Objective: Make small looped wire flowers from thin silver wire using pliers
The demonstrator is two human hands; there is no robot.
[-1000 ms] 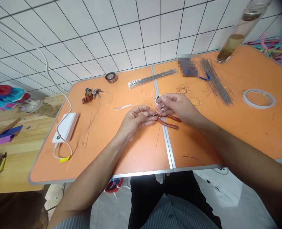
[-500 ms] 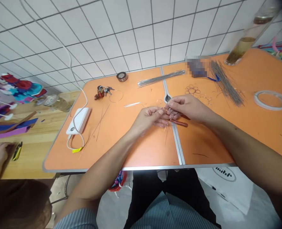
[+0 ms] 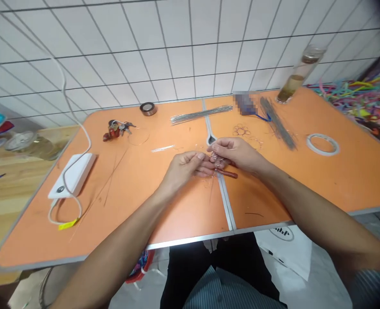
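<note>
Above the middle of the orange table (image 3: 190, 206), my two hands meet at a small piece of thin bent wire (image 3: 220, 162). My left hand (image 3: 188, 165) pinches one side of it between thumb and fingers, palm turned up. From the other side, my right hand (image 3: 236, 152) grips it with closed fingertips. Its full shape is partly hidden by my fingers. Just beneath lie red-handled pliers (image 3: 227, 173), mostly covered by my hands. Beyond my right hand rests a flower-shaped wire piece (image 3: 242, 130).
Wire bundles (image 3: 201, 115) (image 3: 277, 124), a tape roll (image 3: 148, 108) and keys (image 3: 119, 128) lie toward the wall. A white power bank (image 3: 72, 175) with a cable sits left. At right are a white ring (image 3: 323, 144), a glass bottle (image 3: 299, 77) and colourful strips (image 3: 363, 103).
The view has swung to the right, so the table's things appear further left and the colourful strips show more. My hands stay together on the wire piece.
</note>
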